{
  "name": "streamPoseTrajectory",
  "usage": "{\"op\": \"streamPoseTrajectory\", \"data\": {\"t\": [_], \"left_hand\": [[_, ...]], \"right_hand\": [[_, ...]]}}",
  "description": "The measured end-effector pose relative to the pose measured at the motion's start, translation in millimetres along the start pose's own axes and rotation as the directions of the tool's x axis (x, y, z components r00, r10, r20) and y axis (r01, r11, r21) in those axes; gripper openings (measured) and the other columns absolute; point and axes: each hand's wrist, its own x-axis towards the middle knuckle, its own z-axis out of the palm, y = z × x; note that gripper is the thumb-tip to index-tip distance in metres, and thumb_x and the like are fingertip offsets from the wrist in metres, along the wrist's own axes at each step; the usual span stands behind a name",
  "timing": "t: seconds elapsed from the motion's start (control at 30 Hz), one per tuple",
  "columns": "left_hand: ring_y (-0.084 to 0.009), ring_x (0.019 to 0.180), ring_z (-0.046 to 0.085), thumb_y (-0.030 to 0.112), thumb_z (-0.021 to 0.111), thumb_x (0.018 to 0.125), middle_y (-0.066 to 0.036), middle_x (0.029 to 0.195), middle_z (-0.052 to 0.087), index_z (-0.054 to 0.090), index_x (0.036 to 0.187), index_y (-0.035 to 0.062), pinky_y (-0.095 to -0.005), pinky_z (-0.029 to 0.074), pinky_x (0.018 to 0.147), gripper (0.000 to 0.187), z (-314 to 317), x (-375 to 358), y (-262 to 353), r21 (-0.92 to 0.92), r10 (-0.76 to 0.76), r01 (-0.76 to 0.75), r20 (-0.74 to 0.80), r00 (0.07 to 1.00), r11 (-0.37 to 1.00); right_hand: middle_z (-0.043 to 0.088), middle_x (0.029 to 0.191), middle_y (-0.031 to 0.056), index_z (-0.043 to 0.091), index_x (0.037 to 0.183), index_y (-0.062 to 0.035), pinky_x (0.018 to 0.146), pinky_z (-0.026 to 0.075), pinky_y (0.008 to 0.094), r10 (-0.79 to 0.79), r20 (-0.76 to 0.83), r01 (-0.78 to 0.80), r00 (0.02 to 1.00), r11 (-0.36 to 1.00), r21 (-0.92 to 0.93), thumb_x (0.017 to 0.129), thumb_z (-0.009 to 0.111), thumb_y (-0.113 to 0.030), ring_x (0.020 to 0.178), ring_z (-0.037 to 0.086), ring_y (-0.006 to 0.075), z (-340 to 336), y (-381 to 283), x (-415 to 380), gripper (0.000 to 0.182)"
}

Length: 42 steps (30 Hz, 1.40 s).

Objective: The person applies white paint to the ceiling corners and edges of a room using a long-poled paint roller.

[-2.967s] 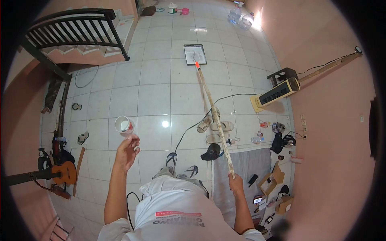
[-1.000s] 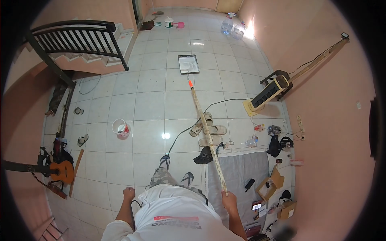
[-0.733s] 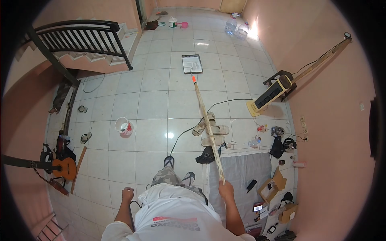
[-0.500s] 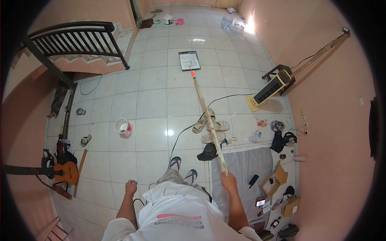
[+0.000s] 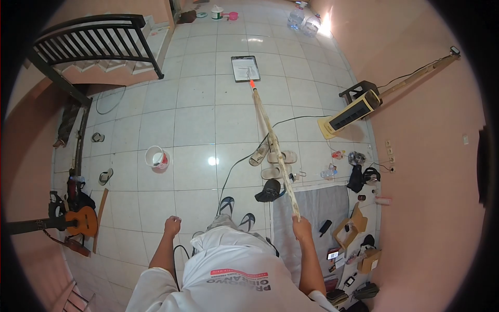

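Observation:
My right hand (image 5: 301, 228) is closed around the near end of a long wooden pole (image 5: 274, 148). The pole reaches forward to an orange-red grip (image 5: 252, 84), whose far end lies over a black-rimmed paint tray (image 5: 245, 78) with white paint; the roller itself is hard to make out. My left hand (image 5: 173, 225) hangs over the tiles at the left of my body, its fingers curled; whether it holds anything is too small to tell.
A white bucket (image 5: 156, 157) stands on the floor at the left. Sandals (image 5: 281, 157), a black cap (image 5: 268, 191) and a cable lie near the pole. A tower fan (image 5: 354, 112), grey mat (image 5: 306, 208) and open box (image 5: 349, 232) are at the right; a guitar (image 5: 83, 221) at the left.
The view has shifted slightly, with the tray now higher in the picture. My left hand has risen a little, and my right hand still grips the pole, slightly farther forward.

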Motion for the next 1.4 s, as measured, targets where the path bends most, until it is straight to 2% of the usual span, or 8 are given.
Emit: {"op": "streamPoseTrajectory", "data": {"t": [0.2, 0.37, 0.47, 0.83, 0.93, 1.07, 1.23, 1.4], "left_hand": [[-0.0346, 0.103, 0.063, 0.028, 0.061, 0.085, -0.020, 0.104, 0.068, 0.068, 0.101, 0.0010, -0.0408, 0.048, 0.090, 0.032, -1.6, 16.6, 19.1, -0.158, 0.070, -0.080, -0.066, 0.995, 0.984], [-0.0351, 0.098, 0.065, 0.027, 0.060, 0.085, -0.019, 0.099, 0.069, 0.068, 0.099, 0.0017, -0.0418, 0.050, 0.086, 0.030, 11.5, 31.0, 2.7, -0.007, 0.046, -0.045, 0.067, 0.997, 0.999], [-0.0334, 0.095, 0.065, 0.027, 0.060, 0.086, -0.018, 0.099, 0.069, 0.068, 0.099, 0.0016, -0.0410, 0.050, 0.085, 0.030, 0.2, 29.1, 12.3, 0.071, 0.064, -0.071, 0.090, 0.994, 0.995], [-0.0298, 0.093, 0.066, 0.025, 0.060, 0.086, -0.016, 0.098, 0.070, 0.068, 0.102, 0.0022, -0.0380, 0.050, 0.084, 0.029, -2.7, -4.4, 32.1, -0.116, 0.045, -0.053, -0.066, 0.997, 0.992], [-0.0319, 0.096, 0.065, 0.028, 0.059, 0.086, -0.018, 0.101, 0.069, 0.069, 0.100, 0.0024, -0.0389, 0.050, 0.086, 0.030, 11.5, -31.3, 23.6, -0.034, 0.139, -0.141, -0.053, 0.989, 0.989], [-0.0334, 0.097, 0.065, 0.032, 0.060, 0.086, -0.019, 0.101, 0.069, 0.069, 0.100, 0.0018, -0.0399, 0.050, 0.087, 0.034, 18.7, -75.9, 21.4, -0.009, 0.169, -0.170, -0.038, 0.985, 0.985], [-0.0342, 0.099, 0.065, 0.031, 0.061, 0.085, -0.021, 0.103, 0.068, 0.068, 0.102, 0.0008, -0.0408, 0.050, 0.087, 0.035, 35.3, -117.5, -30.2, -0.003, -0.001, 0.001, -0.058, 0.998, 1.000], [-0.0344, 0.099, 0.065, 0.027, 0.061, 0.085, -0.022, 0.104, 0.068, 0.067, 0.104, -0.0009, -0.0412, 0.050, 0.087, 0.034, 53.0, -118.5, -95.6, 0.078, -0.198, 0.193, 0.066, 0.978, 0.978]], "right_hand": [[0.057, 0.059, 0.0146, 0.060, 0.085, 0.0051, 0.046, 0.043, 0.0408, 0.023, 0.005, -0.023, 1.000, 0.999, -0.024, 0.095, 0.049, -0.045, 0.044, 0.056, 0.0270, -20.4, 52.3, -51.4, 0.052], [0.056, 0.058, 0.0134, 0.061, 0.085, 0.0048, 0.046, 0.043, 0.0413, -0.047, -0.029, 0.047, 0.998, 0.999, -0.017, 0.095, 0.050, -0.045, 0.043, 0.054, 0.0254, -12.1, -10.5, -13.4, 0.052], [0.055, 0.057, 0.0131, 0.061, 0.084, 0.0043, 0.045, 0.042, 0.0412, 0.129, 0.034, -0.131, 0.991, 0.989, 0.066, 0.095, 0.049, -0.044, 0.042, 0.054, 0.0254, -18.8, -57.1, -20.5, 0.051], [0.055, 0.055, 0.0133, 0.059, 0.079, 0.0046, 0.040, 0.041, 0.0396, -0.006, 0.024, 0.005, 1.000, 0.999, 0.035, 0.096, 0.048, -0.043, 0.040, 0.054, 0.0231, 2.4, 61.4, -14.6, 0.052], [0.065, 0.091, 0.0320, 0.065, 0.097, 0.0081, 0.076, 0.051, 0.0477, 0.172, 0.161, -0.186, 0.972, 0.980, 0.077, 0.094, 0.046, -0.046, 0.085, 0.067, 0.0440, -18.3, 8.7, -9.1, 0.057], [0.066, 0.091, 0.0314, 0.066, 0.097, 0.0073, 0.073, 0.051, 0.0486, 0.110, 0.127, -0.112, 0.986, 0.994, 0.013, 0.094, 0.046, -0.046, 0.080, 0.067, 0.0437, -23.9, 60.6, -29.0, 0.057], [0.063, 0.066, 0.0253, 0.065, 0.088, 0.0093, 0.055, 0.050, 0.0457, 0.126, 0.094, -0.129, 0.988, 0.991, 0.034, 0.094, 0.048, -0.044, 0.054, 0.064, 0.0358, -45.0, 87.7, -60.8, 0.056], [0.065, 0.078, 0.0301, 0.067, 0.094, 0.0079, 0.073, 0.051, 0.0482, 0.017, 0.071, -0.020, 0.997, 0.999, 0.047, 0.093, 0.048, -0.043, 0.074, 0.067, 0.0436, -42.5, 47.3, -9.8, 0.054]]}}
